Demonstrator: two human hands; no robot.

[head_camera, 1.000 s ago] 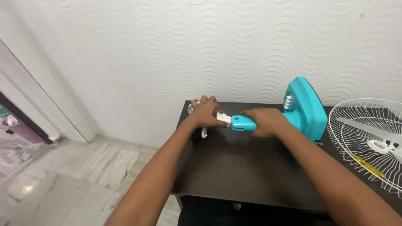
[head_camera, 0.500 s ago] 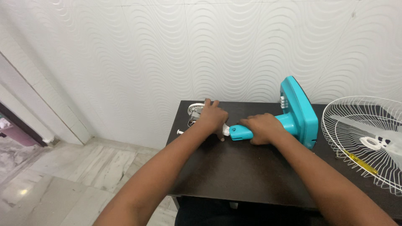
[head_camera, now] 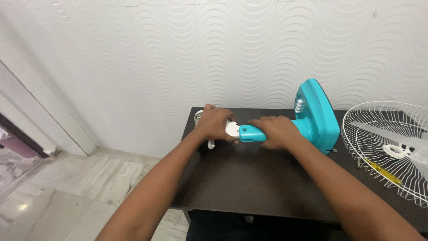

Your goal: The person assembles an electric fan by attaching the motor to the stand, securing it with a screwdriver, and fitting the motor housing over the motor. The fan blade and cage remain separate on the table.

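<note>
Mid-frame on the dark counter [head_camera: 263, 178]: left hand [head_camera: 214, 122] is wrapped around the white-and-metal motor unit [head_camera: 232, 128] at the counter's far left edge. Right hand [head_camera: 276, 131] is gripped around the teal fan neck [head_camera: 252, 133], which runs right into the teal base [head_camera: 317, 116] standing on edge.

Risks, as I judge them:
- Motor unit sits right at the counter edge; a slip of the left hand could drop it to the floor.
- Base is balanced on edge, so a hard twist could tip it.
- Wire grille [head_camera: 388, 143] at right frame overhangs near the elbow, and the yellow screwdriver [head_camera: 383, 172] on it could roll off.

No packages, labels or signs visible; only white buttons on the base.
</note>
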